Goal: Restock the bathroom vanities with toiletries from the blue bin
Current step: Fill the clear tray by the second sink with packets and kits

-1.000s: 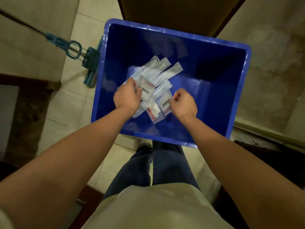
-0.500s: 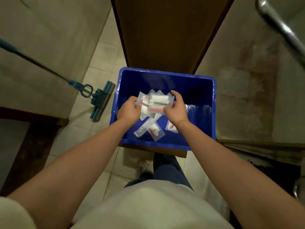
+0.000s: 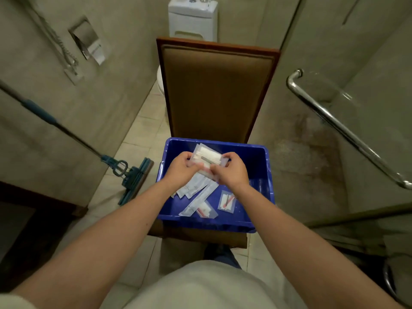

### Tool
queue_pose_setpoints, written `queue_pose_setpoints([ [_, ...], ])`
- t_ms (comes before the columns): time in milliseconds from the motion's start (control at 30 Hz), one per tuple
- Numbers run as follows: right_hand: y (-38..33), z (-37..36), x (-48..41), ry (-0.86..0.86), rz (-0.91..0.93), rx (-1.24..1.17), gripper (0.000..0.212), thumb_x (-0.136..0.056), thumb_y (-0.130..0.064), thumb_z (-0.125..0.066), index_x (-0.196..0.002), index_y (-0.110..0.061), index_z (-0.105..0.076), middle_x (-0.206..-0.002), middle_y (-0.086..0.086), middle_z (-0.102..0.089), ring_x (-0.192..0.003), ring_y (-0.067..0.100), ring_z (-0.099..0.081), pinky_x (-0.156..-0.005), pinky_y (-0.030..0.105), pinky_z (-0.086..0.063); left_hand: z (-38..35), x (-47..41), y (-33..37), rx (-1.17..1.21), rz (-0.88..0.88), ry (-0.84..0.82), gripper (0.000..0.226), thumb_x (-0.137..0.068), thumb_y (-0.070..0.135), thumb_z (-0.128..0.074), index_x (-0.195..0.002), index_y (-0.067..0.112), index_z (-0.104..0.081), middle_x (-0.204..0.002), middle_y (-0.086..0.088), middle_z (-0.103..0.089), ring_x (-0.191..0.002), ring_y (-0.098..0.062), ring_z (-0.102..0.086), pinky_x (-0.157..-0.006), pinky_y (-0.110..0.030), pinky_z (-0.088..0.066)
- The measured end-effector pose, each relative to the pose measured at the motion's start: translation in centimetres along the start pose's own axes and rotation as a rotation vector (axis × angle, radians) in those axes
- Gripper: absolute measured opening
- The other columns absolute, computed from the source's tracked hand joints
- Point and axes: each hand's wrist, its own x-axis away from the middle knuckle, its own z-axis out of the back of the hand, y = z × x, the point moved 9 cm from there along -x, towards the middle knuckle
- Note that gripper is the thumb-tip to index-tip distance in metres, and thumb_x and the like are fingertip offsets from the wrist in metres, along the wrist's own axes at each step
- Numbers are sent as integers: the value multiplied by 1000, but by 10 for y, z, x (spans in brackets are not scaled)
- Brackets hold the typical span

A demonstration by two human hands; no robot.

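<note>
The grip of the left hand is closed on the left edge of a bundle of packets, and the right edge is pinched by the right hand. The bundle is held just above the blue bin, which is set on a chair. Loose packets are lying on the bin's floor. A mop is seen on the tiles at left, a metal handle at right
</note>
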Motion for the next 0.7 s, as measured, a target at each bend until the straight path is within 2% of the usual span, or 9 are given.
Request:
queue_pose_setpoints([
  [100,-14,16,13,42,57,159,47,-75,-38,-77,-113,-23,-54,-105,-2,-60,-85,15,-62,-75,40,-57,-2,12,18,-21,-48,-32,19,-88,22,-66,-104,27,-58,-99,6,-69,-89,-9,-66,-76,-27,-54],
  [200,-27,35,25,89,127,185,48,-75,-35,-78,-116,-23,-56,-116,-2,-53,-95,14,-58,-82,36,-56,-2,22,39,-34,-98,-48,17,-89,18,-65,-104,25,-58,-96,9,-69,-87,-4,-66,-68,-18,-49],
  [300,-37,51,40,75,198,99,48,-79,-27,-77,-121,-22,-55,-119,-6,-59,-106,12,-57,-90,37,-54,-6,34,59,-40,-140,-102,16,-90,17,-65,-100,27,-59,-98,5,-70,-89,-8,-67,-73,-24,-53],
  [367,-40,57,46,51,211,53,45,-80,-26,-76,-120,-24,-55,-113,-8,-61,-99,8,-59,-87,33,-55,-11,38,66,-59,-154,-145,17,-89,16,-65,-102,25,-60,-100,3,-71,-91,-11,-68,-77,-28,-56],
  [500,-39,74,68,58,206,-15,42,-81,-23,-75,-118,-25,-54,-97,-7,-66,-85,7,-64,-76,30,-58,-20,52,83,-96,-187,-188,19,-88,16,-67,-101,28,-58,-97,5,-68,-85,-3,-66,-59,-15,-49],
  [600,-28,86,85,83,194,-52,43,-80,-19,-76,-115,-26,-52,-93,-4,-67,-83,8,-67,-74,32,-60,-31,58,85,-42,-153,-184,23,-89,14,-65,-106,25,-55,-103,3,-66,-90,-8,-66,-64,-21,-53],
  [700,-14,98,100,114,176,-69,43,-80,-15,-75,-108,-31,-46,-93,-1,-67,-84,11,-68,-74,37,-61,-47,63,83,4,-93,-149,31,-88,13,-66,-111,26,-50,-102,1,-64,-88,-13,-67,-65,-26,-58],
])
